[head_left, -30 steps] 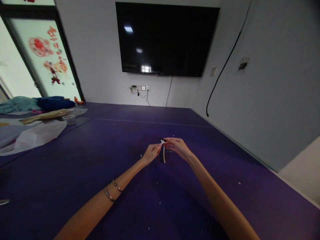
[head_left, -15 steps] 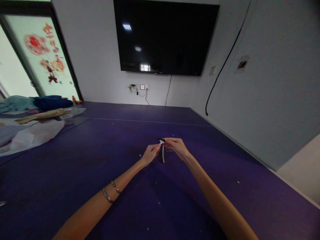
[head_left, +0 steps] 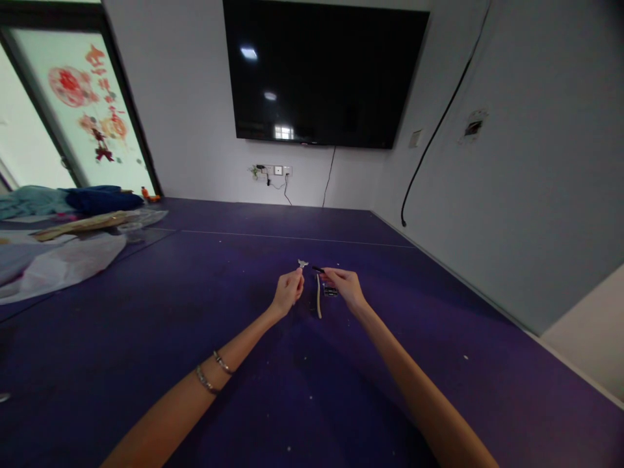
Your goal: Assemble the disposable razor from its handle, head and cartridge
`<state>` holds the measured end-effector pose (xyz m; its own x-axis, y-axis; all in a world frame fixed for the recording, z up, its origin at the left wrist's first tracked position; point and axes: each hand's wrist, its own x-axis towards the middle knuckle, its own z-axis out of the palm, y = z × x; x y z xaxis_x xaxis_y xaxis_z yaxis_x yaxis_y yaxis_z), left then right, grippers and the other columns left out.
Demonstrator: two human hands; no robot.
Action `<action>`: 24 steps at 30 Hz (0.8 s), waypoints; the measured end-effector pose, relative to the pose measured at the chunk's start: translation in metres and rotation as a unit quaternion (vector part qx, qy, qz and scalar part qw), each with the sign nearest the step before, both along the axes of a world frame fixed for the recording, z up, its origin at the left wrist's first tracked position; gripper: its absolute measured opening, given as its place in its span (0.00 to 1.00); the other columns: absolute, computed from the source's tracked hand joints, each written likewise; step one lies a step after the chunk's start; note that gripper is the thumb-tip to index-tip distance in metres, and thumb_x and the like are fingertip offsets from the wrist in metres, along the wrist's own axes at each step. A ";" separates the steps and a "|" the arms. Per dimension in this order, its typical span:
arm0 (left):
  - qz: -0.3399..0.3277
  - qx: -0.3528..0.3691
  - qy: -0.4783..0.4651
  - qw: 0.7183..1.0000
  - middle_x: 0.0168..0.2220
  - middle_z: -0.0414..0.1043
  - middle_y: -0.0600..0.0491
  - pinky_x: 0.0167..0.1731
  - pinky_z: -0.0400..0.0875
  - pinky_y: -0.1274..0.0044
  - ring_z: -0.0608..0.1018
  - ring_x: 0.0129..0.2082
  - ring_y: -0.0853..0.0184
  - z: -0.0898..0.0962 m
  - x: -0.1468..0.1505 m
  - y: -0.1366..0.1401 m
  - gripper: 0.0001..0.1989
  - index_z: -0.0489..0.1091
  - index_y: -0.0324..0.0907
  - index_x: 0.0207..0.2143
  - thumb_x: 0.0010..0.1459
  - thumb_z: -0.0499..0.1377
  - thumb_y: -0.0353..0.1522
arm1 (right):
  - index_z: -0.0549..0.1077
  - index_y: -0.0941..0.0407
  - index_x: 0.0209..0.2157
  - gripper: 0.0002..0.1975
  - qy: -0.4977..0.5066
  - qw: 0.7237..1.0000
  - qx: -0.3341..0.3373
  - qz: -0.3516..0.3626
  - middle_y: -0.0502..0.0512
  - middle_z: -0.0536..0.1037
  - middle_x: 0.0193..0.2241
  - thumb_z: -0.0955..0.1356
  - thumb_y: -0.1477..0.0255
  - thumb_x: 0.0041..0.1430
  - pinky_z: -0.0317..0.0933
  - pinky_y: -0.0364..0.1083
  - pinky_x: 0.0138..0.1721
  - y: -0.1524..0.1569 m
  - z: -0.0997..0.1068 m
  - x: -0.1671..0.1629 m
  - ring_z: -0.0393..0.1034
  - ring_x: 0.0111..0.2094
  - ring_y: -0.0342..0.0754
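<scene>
Landmark: a pale strip (head_left: 318, 302), slim and slightly curved, lying on the purple surface (head_left: 121, 312) between the two hands.
Left hand (head_left: 287, 292): just left of the pale strip, fingers curled in, thumb and fingertips closed on the near end of a silver piece (head_left: 303, 264).
Silver piece: beyond the strip's far end and a little left, its branched head showing clear of the fingers; finer detail is too small to tell.
Right hand (head_left: 345, 286): just right of the strip, fingers nearly straight and pinched together on a dark stick (head_left: 318, 269).
Dark stick: just beyond the strip's far end, its free tip pointing left, apart from the silver piece.
Dark item (head_left: 331, 292): beside the strip on the right, partly covered by the right fingers.
Television (head_left: 326, 71): on the wall, well beyond the strip.
Plastic sheet (head_left: 73, 263): well left of the strip.
</scene>
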<state>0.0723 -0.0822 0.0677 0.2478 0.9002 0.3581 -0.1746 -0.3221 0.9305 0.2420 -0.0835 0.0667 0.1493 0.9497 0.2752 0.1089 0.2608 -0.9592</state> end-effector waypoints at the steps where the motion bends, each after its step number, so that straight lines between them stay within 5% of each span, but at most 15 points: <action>1: -0.006 0.002 -0.014 1.000 0.09 0.49 0.63 0.09 0.46 0.82 0.52 0.07 0.78 0.005 -0.001 0.001 0.23 0.56 0.42 0.18 0.55 0.48 0.50 | 0.78 0.57 0.35 0.17 -0.071 0.997 0.018 -0.015 0.57 0.80 0.31 0.65 0.61 0.52 0.64 0.49 0.37 0.004 -0.004 -0.002 0.73 0.34 0.51; 6: -0.017 0.012 -0.061 0.998 0.07 0.48 0.63 0.07 0.46 0.83 0.53 0.06 0.78 0.027 -0.009 0.005 0.24 0.57 0.42 0.17 0.55 0.49 0.50 | 0.77 0.52 0.36 0.15 -0.398 0.914 0.065 -0.041 0.54 0.79 0.36 0.60 0.66 0.60 0.61 0.45 0.39 0.026 -0.020 -0.030 0.71 0.38 0.49; 15: -0.017 -0.019 -0.080 0.997 0.07 0.48 0.64 0.05 0.46 0.85 0.53 0.05 0.79 0.032 -0.018 0.013 0.24 0.57 0.41 0.16 0.55 0.50 0.49 | 0.76 0.55 0.33 0.14 -0.545 0.836 0.058 -0.020 0.58 0.77 0.35 0.60 0.70 0.61 0.53 0.47 0.44 0.042 -0.030 -0.065 0.64 0.43 0.50; 24: -0.024 -0.034 -0.057 0.998 0.07 0.48 0.64 0.05 0.46 0.85 0.53 0.05 0.78 0.028 -0.017 0.013 0.24 0.57 0.41 0.17 0.54 0.50 0.50 | 0.72 0.49 0.46 0.15 -0.589 0.806 0.040 -0.036 0.55 0.74 0.42 0.60 0.67 0.60 0.57 0.46 0.42 0.025 -0.018 -0.045 0.64 0.45 0.49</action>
<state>0.0554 -0.0689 0.0956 0.2533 0.9111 0.3253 -0.2943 -0.2478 0.9230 0.1966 -0.0588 0.0484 -0.2059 0.9225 0.3265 0.9499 0.2686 -0.1597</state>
